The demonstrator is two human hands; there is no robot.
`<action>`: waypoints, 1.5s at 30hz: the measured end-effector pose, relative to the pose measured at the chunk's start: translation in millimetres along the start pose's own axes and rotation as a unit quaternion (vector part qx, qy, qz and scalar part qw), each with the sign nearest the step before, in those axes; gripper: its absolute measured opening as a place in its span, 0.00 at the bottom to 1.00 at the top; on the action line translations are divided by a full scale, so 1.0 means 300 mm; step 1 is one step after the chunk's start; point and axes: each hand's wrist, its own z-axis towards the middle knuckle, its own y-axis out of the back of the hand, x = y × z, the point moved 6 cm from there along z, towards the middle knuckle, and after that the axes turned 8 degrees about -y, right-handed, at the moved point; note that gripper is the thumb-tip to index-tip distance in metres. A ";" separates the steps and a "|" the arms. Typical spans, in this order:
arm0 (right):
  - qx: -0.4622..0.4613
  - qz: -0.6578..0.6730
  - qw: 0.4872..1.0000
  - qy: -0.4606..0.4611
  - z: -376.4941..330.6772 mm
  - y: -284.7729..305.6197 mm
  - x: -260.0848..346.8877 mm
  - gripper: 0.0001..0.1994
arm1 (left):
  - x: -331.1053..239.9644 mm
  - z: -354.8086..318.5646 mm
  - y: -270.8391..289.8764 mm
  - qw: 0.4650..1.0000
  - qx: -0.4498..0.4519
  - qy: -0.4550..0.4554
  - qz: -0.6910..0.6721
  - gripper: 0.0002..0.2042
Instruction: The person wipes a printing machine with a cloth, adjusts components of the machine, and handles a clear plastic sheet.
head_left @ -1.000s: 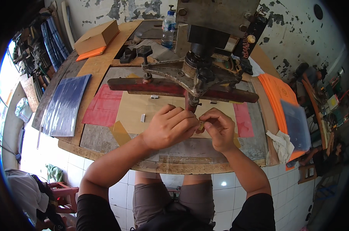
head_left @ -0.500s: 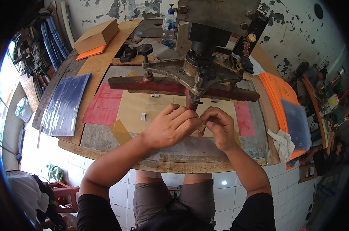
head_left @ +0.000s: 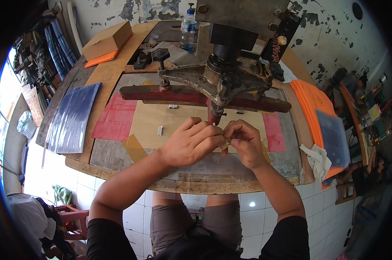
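Note:
My left hand [head_left: 191,142] and my right hand [head_left: 244,142] meet over a tan sheet [head_left: 161,119] on the worn worktable [head_left: 118,167]. Between their fingertips they pinch a small yellowish piece [head_left: 225,143], mostly hidden by the fingers. Just above the hands hangs the red foot [head_left: 214,116] of a heavy metal press [head_left: 224,78] with a long red crossbar [head_left: 170,93]. A small white piece [head_left: 160,130] lies on the tan sheet to the left of my left hand.
Pink sheets [head_left: 116,121] lie left and right of the tan sheet. A blue sheet stack [head_left: 72,117] sits at the left, orange sheets [head_left: 312,104] and a white rag [head_left: 318,158] at the right. A cardboard box [head_left: 107,40] and a water bottle [head_left: 188,30] stand behind.
Both hands stay together under the press; they have shifted slightly, fingers still working the small piece.

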 end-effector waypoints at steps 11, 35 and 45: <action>0.036 0.040 0.998 -0.023 0.001 -0.015 0.002 0.12 | 0.007 -0.003 -0.005 0.999 -0.046 0.026 -0.013 0.20; 0.005 -0.018 0.999 0.026 0.006 0.019 0.020 0.11 | 0.009 0.015 0.023 0.995 -0.082 0.020 -0.050 0.21; -0.032 -0.018 0.998 0.053 -0.006 0.025 0.031 0.10 | 0.010 -0.002 0.011 0.996 -0.064 0.018 -0.066 0.25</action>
